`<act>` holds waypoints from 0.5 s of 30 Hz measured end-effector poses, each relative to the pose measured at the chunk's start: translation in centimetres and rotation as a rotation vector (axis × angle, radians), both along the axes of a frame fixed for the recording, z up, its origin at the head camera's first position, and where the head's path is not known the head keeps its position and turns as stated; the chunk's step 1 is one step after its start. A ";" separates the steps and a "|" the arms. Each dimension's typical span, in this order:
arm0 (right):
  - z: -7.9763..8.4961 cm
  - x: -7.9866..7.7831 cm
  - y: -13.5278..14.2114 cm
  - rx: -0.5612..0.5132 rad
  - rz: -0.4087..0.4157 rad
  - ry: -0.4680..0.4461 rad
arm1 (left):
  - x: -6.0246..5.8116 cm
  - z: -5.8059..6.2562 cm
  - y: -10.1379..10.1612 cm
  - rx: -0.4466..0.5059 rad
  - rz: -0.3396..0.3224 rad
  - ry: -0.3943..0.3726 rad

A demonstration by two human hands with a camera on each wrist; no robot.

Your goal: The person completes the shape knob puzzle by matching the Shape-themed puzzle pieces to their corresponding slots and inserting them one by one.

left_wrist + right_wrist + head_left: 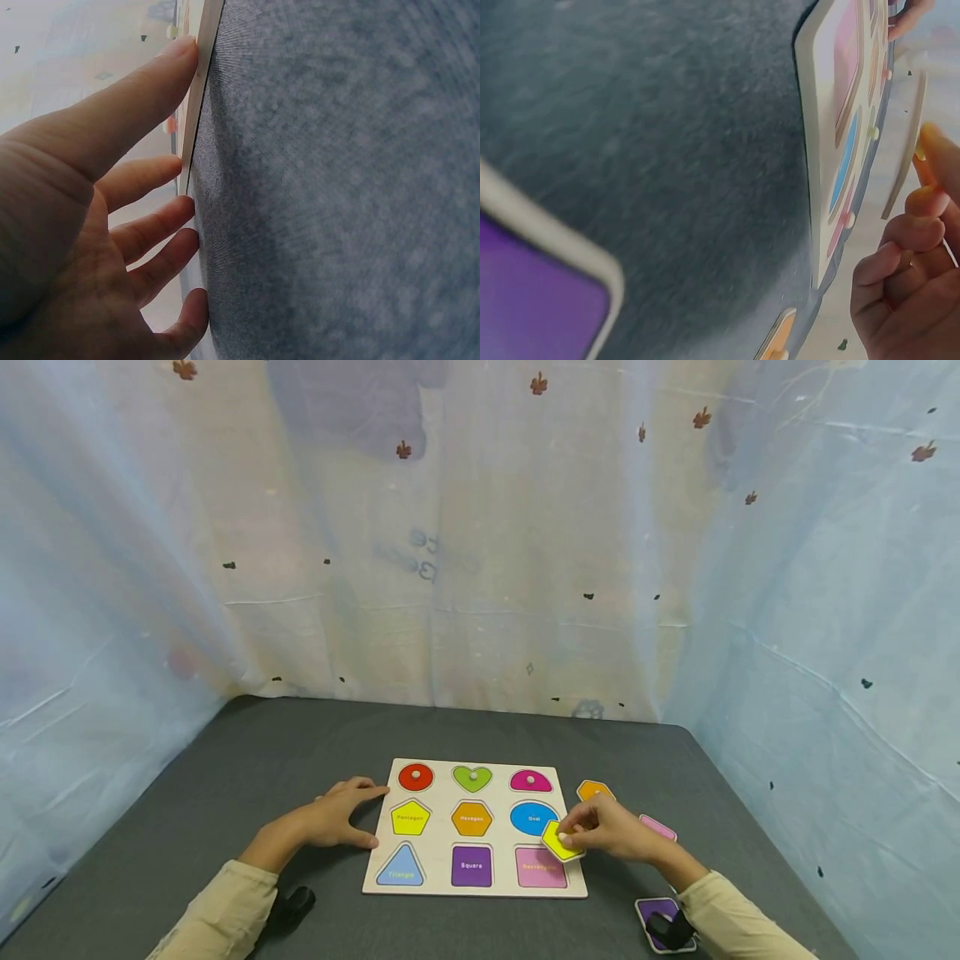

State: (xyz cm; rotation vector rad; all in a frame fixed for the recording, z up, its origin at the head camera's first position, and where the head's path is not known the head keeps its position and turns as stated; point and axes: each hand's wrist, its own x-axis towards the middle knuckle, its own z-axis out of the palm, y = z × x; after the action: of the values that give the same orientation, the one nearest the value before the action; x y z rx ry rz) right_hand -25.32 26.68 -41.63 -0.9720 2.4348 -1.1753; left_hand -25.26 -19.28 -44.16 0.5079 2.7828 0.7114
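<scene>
A pale wooden shape puzzle board point(435, 850) lies on the dark cloth. My right hand point(611, 828) pinches the knob of a yellow pentagon piece point(557, 843), held tilted over the board's right side, between the oval and rectangle spaces. In the right wrist view this piece point(911, 150) appears edge-on, raised off the board. My left hand point(337, 814) touches the board's left edge with thumb and index fingertips, fingers point(150, 232) extended. A red circle point(416, 782), green heart point(472, 783) and magenta semicircle point(531, 787) with knobs sit in the top row.
To the board's right lie an orange hexagon piece point(595, 790), a pink rectangle piece point(660, 827) partly behind my right hand, and a purple square piece point(654, 907) under the wrist strap in this view. A pale patterned curtain point(480, 635) hangs behind the table point(337, 727).
</scene>
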 end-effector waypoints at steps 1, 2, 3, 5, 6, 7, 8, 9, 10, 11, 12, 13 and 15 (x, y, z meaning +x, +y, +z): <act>0.0 -0.1 -0.2 0.003 -0.004 -0.004 | 0.0 0.0 0.0 0.000 0.000 0.000; 0.0 -0.1 -0.4 0.008 -0.008 -0.006 | 0.0 0.0 0.0 0.000 0.000 -0.002; 0.0 -0.2 -0.6 0.010 -0.010 -0.012 | 0.0 0.0 0.0 -0.001 0.000 -0.002; -0.1 -0.3 -1.1 0.006 -0.002 -0.005 | -0.1 0.0 0.0 -0.002 0.002 -0.006; -0.1 -0.4 -1.3 0.006 0.000 -0.003 | 0.0 0.1 0.0 -0.002 0.003 -0.007; -0.1 -0.5 -1.6 0.005 0.003 -0.001 | 0.0 0.1 0.0 -0.001 0.005 -0.009; -0.1 -0.6 -1.8 0.005 0.007 0.003 | 0.0 0.1 0.1 -0.001 0.006 -0.010; -0.1 -0.7 -2.0 0.002 0.013 0.004 | 0.1 0.1 0.1 0.000 0.007 -0.010; -0.1 -0.7 -2.2 0.002 0.017 0.008 | 0.1 0.1 0.1 0.002 0.008 -0.011; -0.1 -0.8 -2.4 0.003 0.020 0.007 | 0.1 0.2 0.1 0.003 0.008 -0.011; -0.1 -0.9 -2.6 0.010 0.021 0.010 | 0.2 0.2 0.1 0.004 0.008 -0.009; -0.1 -0.9 -2.7 0.012 0.027 0.012 | 0.2 0.2 0.1 0.005 0.006 -0.008; 0.0 -1.0 -3.0 0.009 0.040 0.019 | 0.2 0.2 0.1 0.006 0.005 -0.006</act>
State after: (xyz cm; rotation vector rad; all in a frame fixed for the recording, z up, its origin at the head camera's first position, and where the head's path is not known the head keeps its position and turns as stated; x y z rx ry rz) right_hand -26.30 23.65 -41.63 -1.0289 2.4218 -1.1463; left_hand -25.06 -19.16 -43.92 0.4986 2.7779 0.7216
